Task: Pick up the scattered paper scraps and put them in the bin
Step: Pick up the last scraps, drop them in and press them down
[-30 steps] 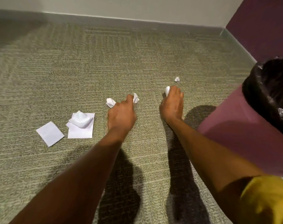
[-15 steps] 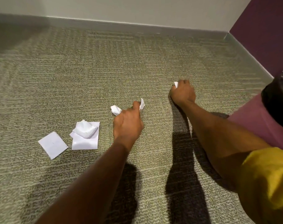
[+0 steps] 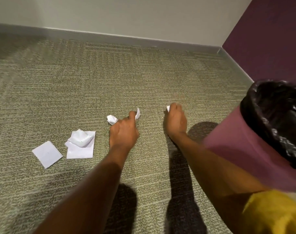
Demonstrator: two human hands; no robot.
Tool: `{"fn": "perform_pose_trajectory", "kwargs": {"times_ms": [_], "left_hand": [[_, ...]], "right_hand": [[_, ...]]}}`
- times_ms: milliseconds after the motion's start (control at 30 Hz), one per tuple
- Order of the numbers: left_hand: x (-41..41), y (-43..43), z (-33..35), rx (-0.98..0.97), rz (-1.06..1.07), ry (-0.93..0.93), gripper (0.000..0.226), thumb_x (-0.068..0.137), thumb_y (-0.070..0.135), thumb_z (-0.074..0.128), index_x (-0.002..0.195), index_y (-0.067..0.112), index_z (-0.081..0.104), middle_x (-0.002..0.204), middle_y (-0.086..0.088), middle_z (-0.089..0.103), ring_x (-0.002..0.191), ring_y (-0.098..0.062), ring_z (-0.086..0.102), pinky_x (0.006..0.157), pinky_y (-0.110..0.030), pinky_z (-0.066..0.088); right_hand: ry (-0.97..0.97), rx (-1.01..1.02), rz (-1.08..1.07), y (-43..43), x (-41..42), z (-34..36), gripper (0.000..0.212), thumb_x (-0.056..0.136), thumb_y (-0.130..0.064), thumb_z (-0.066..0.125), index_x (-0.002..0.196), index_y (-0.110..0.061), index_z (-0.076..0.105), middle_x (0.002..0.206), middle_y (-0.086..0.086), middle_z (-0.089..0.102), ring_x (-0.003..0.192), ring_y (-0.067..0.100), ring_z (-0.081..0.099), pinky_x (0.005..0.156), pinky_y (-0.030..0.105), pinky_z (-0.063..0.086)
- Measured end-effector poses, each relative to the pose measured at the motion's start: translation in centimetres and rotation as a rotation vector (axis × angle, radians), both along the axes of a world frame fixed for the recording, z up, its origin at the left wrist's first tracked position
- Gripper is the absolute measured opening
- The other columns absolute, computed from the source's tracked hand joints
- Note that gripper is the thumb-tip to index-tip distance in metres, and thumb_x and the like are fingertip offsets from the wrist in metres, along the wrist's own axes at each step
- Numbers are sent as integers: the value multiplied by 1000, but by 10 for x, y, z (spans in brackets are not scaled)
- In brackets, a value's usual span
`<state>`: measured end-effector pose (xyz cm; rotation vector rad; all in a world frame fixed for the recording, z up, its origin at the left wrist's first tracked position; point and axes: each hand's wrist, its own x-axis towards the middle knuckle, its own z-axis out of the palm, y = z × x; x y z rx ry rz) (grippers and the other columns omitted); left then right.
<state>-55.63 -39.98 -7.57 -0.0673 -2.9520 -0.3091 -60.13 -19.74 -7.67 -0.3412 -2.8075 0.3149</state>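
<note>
Right hand (image 3: 176, 120) has pulled back gripping its small scrap (image 3: 168, 108); left hand (image 3: 124, 132) still clutches crumpled scraps (image 3: 112, 119); the bin (image 3: 255, 149) comes next.

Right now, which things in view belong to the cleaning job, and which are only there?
Belong to the job:
- flat white paper square
- crumpled white paper on a second flat sheet
- white scraps held in left hand
- white scrap in right hand
- pink bin with black liner

Only there:
- green carpet
- purple wall
</note>
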Motion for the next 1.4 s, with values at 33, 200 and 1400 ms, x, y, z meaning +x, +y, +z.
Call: {"fn": "perform_pose_trajectory", "kwargs": {"times_ms": [33,200,1400], "left_hand": [[1,0,1,13,-1,-11,26,101,22,57,124,19,44,76,-5,67,59,-22,50,50,-33,40],[5,-3,6,143,-50,-25,30,101,21,56,128,16,46,85,-9,70,68,-26,59,59,-37,41],[193,70,238,1607,-98,-510,18,83,20,54,90,13,70,88,-11,72,86,-27,65,75,-39,50]], "right_hand": [[-3,-5,27,-3,15,1,29,106,-18,63,133,-9,55,123,10,63,93,17,53,75,27,44],[-50,-21,104,-16,87,0,28,104,-14,63,130,-18,52,120,2,59,99,15,58,86,29,54],[224,-1864,-112,-42,239,224,97,62,-85,83,118,-6,74,105,19,78,92,33,77,78,46,63]]}}
